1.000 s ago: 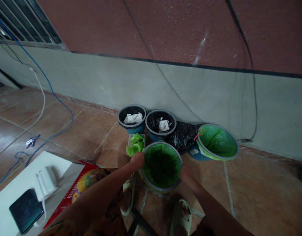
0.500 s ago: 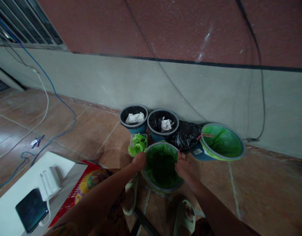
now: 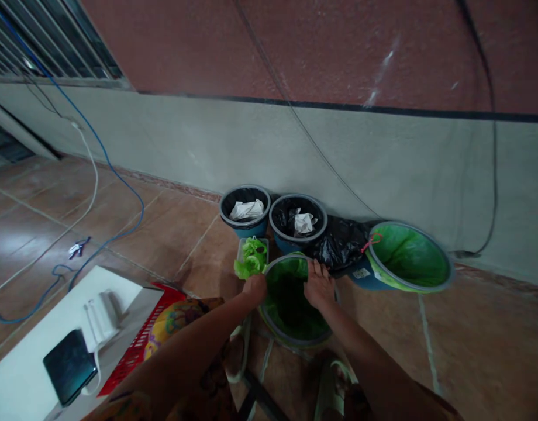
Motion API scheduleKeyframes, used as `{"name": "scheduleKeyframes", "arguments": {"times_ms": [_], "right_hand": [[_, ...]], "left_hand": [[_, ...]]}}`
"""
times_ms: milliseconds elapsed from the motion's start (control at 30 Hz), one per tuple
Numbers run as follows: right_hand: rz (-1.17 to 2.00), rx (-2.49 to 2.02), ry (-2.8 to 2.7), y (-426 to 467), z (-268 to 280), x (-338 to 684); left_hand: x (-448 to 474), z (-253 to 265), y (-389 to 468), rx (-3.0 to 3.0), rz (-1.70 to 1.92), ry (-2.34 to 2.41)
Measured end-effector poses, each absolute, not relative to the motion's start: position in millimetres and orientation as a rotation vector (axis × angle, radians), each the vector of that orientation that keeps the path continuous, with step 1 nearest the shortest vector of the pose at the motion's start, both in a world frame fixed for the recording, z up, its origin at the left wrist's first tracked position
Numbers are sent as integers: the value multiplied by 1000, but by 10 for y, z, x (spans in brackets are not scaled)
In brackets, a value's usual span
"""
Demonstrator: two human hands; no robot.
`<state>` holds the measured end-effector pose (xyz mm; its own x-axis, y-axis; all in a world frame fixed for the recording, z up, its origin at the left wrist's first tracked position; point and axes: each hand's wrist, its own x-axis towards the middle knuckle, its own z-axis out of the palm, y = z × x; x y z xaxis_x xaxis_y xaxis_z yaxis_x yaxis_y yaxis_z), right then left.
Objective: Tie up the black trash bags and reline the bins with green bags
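A bin with a grey rim and a green bin liner stands on the floor between my feet. My left hand is closed over its left rim. My right hand is at the upper right rim, its fingers bent over the edge and liner; the thumb is hidden. Beside my left hand is a clear plastic tub with a bright green crumpled item hanging over its edge. A second green-lined bin with a red tie leans tilted at the right.
Two blue bins, a left one and a right one, hold black liners and white paper. A black bag lies beside them against the wall. On the left are a white table with a phone, a red basket, keys and cables.
My right hand has shifted up and inward along the bin's rim, its fingers now over the edge. My left hand stays on the left rim. The view has shifted slightly left.
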<state>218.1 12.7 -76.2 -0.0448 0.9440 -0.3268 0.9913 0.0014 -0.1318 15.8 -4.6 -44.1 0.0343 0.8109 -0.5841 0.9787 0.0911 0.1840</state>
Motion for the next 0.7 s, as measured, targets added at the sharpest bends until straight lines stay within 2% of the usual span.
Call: {"name": "scheduleKeyframes", "arguments": {"times_ms": [233, 433, 700], "right_hand": [[-535, 2056, 2118, 180, -762, 2151], [-629, 2050, 2106, 80, -482, 2166], [-957, 1357, 2197, -688, -347, 2205]], "left_hand": [[152, -432, 3, 1657, -435, 1862], [136, -424, 5, 1682, -452, 1823], [27, -608, -38, 1828, -355, 1729]]}}
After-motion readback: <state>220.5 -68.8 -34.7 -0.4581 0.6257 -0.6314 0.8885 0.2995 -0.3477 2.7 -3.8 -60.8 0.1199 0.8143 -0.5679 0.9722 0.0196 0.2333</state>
